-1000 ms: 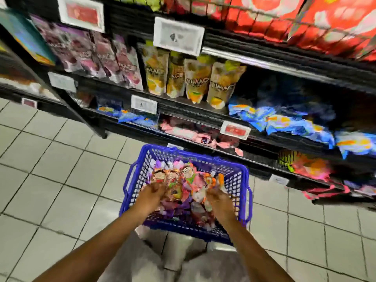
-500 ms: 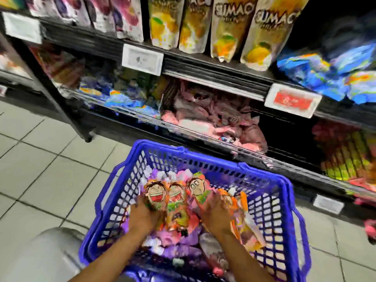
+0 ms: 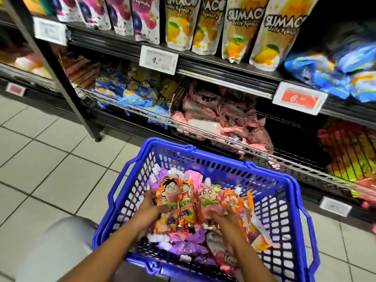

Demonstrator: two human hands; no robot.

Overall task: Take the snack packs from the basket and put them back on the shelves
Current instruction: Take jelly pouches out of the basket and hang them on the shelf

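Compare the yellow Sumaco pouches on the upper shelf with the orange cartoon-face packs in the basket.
The yellow Sumaco pouches stand upright in a row on the shelf; the orange cartoon-face packs lie bunched in the blue basket. The pouches show printed fruit and large lettering; the packs show drawn faces. Nobody touches the pouches, while the left hand and right hand hold packs. Both are soft, glossy snack bags.

The yellow pouches (image 3: 266, 35) on the upper shelf read "SUMACO" with "Jelly Squeeze" beneath, partly cut off on some. The white price tag (image 3: 158, 60) shows "4."; the red price tag (image 3: 300, 98) shows "6.". Remaining digits are illegible.
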